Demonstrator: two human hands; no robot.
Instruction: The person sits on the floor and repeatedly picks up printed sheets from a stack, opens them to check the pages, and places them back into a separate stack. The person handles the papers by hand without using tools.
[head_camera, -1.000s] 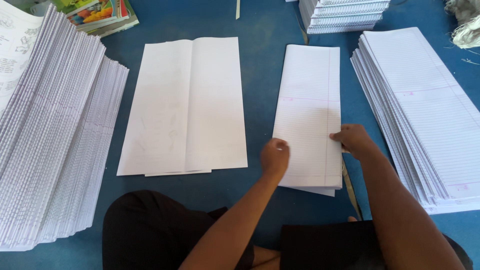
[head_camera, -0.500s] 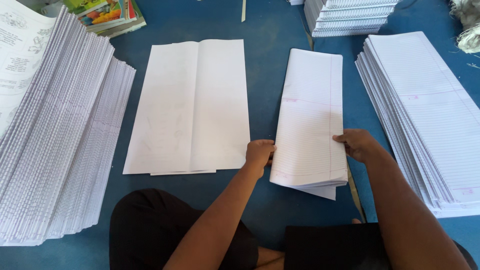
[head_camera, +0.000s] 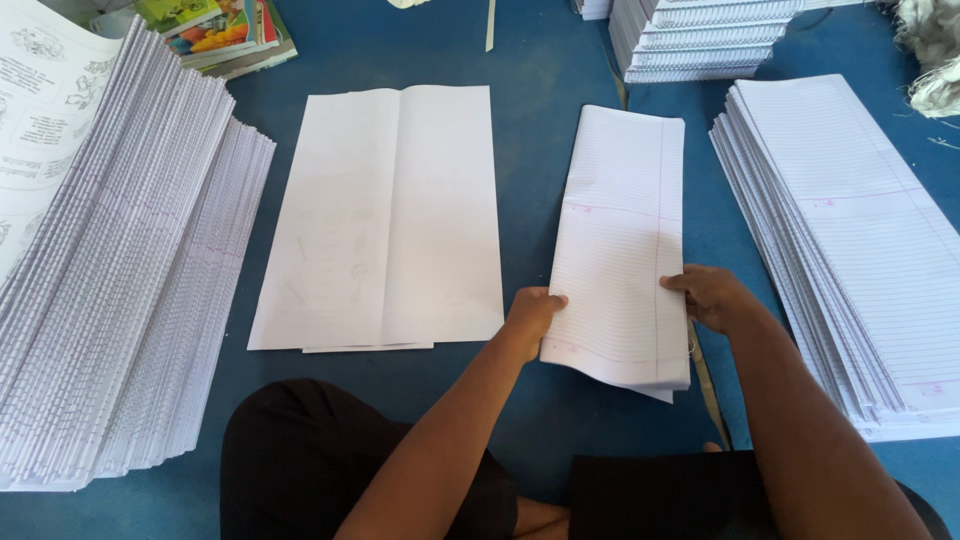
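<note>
A folded bundle of white lined paper sheets (head_camera: 620, 240) lies lengthwise on the blue surface in front of me, its near end lifted a little. My left hand (head_camera: 532, 312) grips the bundle's near left edge. My right hand (head_camera: 708, 296) grips its near right edge. Left of the bundle lie wide white cover sheets (head_camera: 390, 215) with a centre crease, flat and untouched.
A tall fanned stack of lined sheets (head_camera: 110, 280) fills the left side. Another stack of lined sheets (head_camera: 850, 230) lies at the right. More piles (head_camera: 700, 35) sit at the back. Colourful booklets (head_camera: 215, 30) are at the back left. My dark-clothed legs (head_camera: 330, 460) are below.
My left hand slid from the top of the bundle to its left edge. The bundle's near end has lifted and both hands now hold it by its sides.
</note>
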